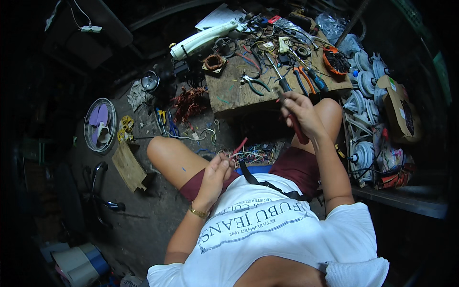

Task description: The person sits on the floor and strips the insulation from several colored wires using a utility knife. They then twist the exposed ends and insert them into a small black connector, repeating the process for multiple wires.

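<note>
My left hand [219, 170] is raised over my lap, its fingers pinched on a short red wire [240, 146] that points up and right. My right hand [297, 112] is above my right thigh, near the front edge of the wooden workbench [222, 98], closed round a dark-red-handled tool [300, 132], probably pliers, whose head is partly hidden by my fingers. On the bench nearby lie black-handled pliers [257, 87], a screwdriver [282, 81], orange-and-blue pliers [304, 81] and a copper coil [213, 64]. A heap of coloured wires [256, 154] sits between my legs.
White plastic parts [366, 115] and a cardboard box [401, 110] crowd the right side. A fan [100, 125] with purple blades, a wooden board [127, 167], loose tools [165, 122] and a black tubular frame [116, 205] are at the left. An orange bowl [336, 63] sits on the bench.
</note>
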`<state>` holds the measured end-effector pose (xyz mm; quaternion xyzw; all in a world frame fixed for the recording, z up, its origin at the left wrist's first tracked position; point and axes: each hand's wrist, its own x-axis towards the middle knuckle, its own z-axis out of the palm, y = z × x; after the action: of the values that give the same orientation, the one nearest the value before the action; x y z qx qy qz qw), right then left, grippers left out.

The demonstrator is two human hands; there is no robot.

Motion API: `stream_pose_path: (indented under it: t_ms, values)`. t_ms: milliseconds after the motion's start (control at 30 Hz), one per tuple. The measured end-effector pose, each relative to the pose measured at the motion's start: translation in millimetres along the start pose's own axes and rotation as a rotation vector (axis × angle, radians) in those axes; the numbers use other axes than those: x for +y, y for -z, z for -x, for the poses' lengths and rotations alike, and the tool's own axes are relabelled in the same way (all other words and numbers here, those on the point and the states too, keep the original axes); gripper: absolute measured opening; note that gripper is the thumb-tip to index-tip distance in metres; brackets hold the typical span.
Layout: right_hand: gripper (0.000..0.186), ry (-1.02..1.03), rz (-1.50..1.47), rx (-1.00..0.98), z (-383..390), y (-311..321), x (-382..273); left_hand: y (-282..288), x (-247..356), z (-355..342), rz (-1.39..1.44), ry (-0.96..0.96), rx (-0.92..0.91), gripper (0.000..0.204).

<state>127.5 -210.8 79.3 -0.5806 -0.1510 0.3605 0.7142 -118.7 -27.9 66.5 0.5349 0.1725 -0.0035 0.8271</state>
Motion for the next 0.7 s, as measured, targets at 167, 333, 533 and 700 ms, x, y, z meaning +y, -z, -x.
stream_pose_path:
  t_ms: [167,333,533,700]
  values:
    - [0.041,-0.185,-0.087,-0.257,22,-46,10,-5,4,-11,0.048,-0.065,-0.013,0.022]
    - [0.03,-0.13,-0.145,-0.245,29,-71,12,-10,7,-17,0.059,-0.026,-0.035,0.022]
    - [0.024,-0.066,0.053,-0.162,27,-65,15,-10,3,-23,0.014,-0.051,-0.061,0.022]
    - [0.025,-0.036,0.041,-0.121,22,-67,15,-19,-2,-34,-0.157,-0.204,-0.017,0.015]
